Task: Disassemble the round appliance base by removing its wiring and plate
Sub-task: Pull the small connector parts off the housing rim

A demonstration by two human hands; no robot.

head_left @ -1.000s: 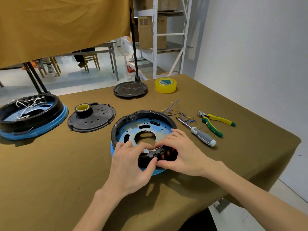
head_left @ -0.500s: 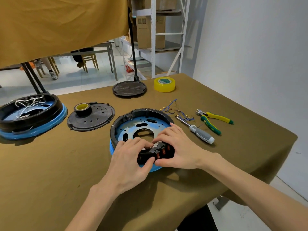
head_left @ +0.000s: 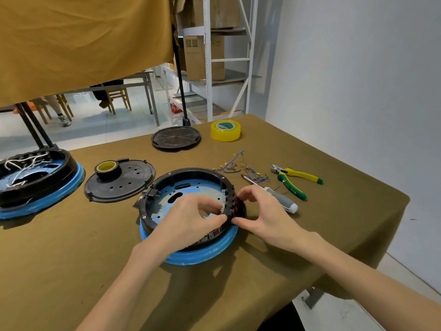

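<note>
The round appliance base (head_left: 202, 254), with a black ring on a blue rim, lies in front of me on the olive table. Its pale metal plate (head_left: 188, 189) shows inside. On the right side of the ring sits a black switch block with red parts (head_left: 236, 204). My left hand (head_left: 191, 223) reaches over the ring from inside and pinches the block. My right hand (head_left: 265, 213) grips the same block from outside the ring. Loose blue wires with brass terminals (head_left: 241, 169) lie just behind the base.
A screwdriver (head_left: 279, 197) and yellow-green pliers (head_left: 296, 179) lie to the right. A black perforated cover (head_left: 121, 180) with a tape roll on it, a second base (head_left: 38, 185), a black disc (head_left: 176, 137) and yellow tape (head_left: 225, 130) stand behind. The table edge is near on the right.
The base has turned, so the switch block went from its near side round to its right side. Both hands followed and still hold the block.
</note>
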